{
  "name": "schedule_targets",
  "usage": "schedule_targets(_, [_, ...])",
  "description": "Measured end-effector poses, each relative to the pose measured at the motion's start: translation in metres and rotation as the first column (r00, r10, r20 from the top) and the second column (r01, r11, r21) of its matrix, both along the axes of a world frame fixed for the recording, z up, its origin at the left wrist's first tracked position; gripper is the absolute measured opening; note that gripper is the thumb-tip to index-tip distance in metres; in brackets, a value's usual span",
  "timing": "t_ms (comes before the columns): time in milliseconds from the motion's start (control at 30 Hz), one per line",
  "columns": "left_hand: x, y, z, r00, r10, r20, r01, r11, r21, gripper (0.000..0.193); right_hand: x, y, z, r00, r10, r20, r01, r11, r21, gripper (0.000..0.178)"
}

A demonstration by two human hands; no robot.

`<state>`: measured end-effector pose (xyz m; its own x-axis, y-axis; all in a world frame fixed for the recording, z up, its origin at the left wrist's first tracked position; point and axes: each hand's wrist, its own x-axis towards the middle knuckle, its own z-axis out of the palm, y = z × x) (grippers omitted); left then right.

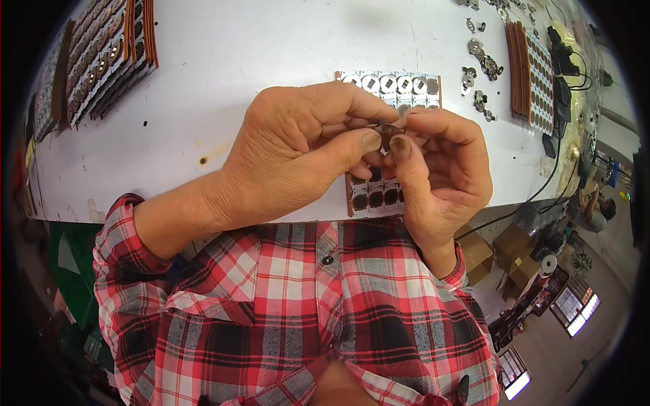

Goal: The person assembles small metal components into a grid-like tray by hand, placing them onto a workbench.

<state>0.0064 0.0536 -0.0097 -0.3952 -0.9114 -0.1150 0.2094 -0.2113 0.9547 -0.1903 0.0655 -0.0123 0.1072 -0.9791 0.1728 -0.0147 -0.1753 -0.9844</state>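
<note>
Head view: pinching small metal part (387,131) with left hand (288,152) and right hand (443,166) above panel (350,196); probably adjusting; next calls for fine control.

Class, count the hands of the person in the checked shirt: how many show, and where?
2: the left hand and the right hand, meeting at a small metal piece above the disc-covered panel. Neither is hidden entirely, though some fingers are.

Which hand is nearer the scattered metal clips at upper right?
Right. The right hand is below and left of the metal clips, not touching them; the left hand is farther left, beyond the right hand.
</note>
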Motion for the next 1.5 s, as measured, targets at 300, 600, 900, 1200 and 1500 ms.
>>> schedule_targets(300, [0.010,-0.005,-0.009,0.962,0.067,0.264,0.040,0.924,-0.381,0.015,-0.002,-0.003,0.002,0.995,-0.047,-0.083,0.039,0.995,-0.096,0.023])
schedule_targets(600, [0.010,-0.013,0.002,0.989,-0.114,-0.095,0.129,0.977,0.168,0.016,-0.006,-0.007,0.012,0.957,0.005,0.289,-0.133,0.895,0.425,0.020])
schedule_targets(900, [0.011,-0.007,0.003,0.992,-0.036,0.120,0.035,0.999,0.016,0.012,0.001,-0.009,0.004,0.971,0.068,-0.230,-0.074,0.997,-0.018,0.028])
schedule_targets(1200, [0.014,-0.012,-0.004,0.971,0.008,0.237,0.052,0.968,-0.245,0.012,-0.005,-0.013,0.001,0.996,0.093,-0.014,-0.089,0.980,0.178,0.017])
schedule_targets(1500, [0.013,-0.020,-0.015,0.807,0.321,0.495,0.092,0.761,-0.643,0.010,-0.004,-0.012,0.003,0.923,0.268,0.277,-0.340,0.905,0.258,0.012])
